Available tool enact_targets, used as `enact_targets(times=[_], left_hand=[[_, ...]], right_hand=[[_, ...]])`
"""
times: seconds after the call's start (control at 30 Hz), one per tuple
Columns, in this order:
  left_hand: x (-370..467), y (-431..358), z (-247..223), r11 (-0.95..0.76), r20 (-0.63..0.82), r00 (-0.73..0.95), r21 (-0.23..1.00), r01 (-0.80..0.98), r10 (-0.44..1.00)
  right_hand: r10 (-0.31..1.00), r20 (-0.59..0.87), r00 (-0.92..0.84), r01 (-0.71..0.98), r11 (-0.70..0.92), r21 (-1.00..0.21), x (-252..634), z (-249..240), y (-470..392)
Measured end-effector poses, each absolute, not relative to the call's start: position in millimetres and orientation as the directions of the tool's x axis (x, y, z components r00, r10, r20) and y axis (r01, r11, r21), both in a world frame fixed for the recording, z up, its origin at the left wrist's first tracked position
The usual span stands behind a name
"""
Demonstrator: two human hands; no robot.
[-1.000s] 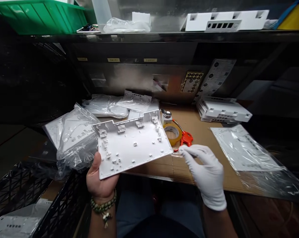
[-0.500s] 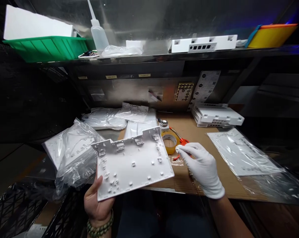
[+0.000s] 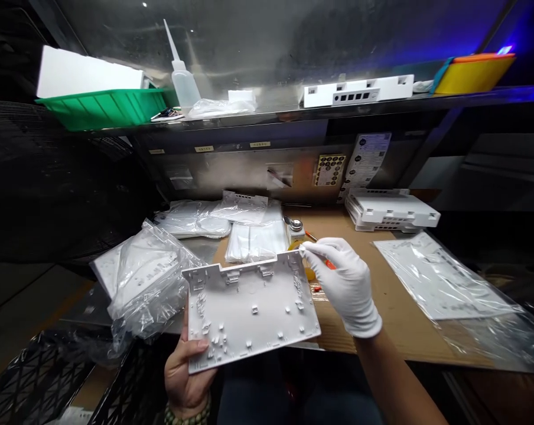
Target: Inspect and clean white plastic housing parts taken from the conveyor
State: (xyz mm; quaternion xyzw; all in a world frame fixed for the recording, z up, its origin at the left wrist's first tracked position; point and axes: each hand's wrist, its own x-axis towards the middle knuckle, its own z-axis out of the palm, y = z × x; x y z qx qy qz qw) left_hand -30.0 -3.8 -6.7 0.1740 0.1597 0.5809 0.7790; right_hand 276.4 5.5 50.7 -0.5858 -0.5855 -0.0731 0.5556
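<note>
Left hand grips a bare cover; right hand pinches, grasp unclear, by its far-right corner; bagged covers lie left.

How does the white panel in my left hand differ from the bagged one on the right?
The held panel is unwrapped; the bagged panel is under clear plastic. The held panel is tilted up in your left hand; the bagged panel lies on the table. Both are white, with small raised fittings.

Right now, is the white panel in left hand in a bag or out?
Out: the white panel is bare, with the thumb of the left hand directly on its surface.
</note>
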Motion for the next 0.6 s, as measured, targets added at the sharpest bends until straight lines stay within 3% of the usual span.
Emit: enact_targets(times=[0.2,0.4,0.6], left_hand=[[-10,-7,7,0.261,-0.065,0.266,0.507,-0.821,0.962],[23,-18,24,0.309,-0.06,0.338,0.58,-0.753,0.939],[41,-29,34,0.34,-0.095,0.365,0.627,-0.701,0.926]], right_hand=[[0.618,0.686,0.382,0.797,0.155,-0.584,288,47,7],[0.541,0.821,0.185,0.67,0.542,-0.508,230,92,-2],[0.564,0.82,0.093,0.567,0.647,-0.51,190,99,6]])
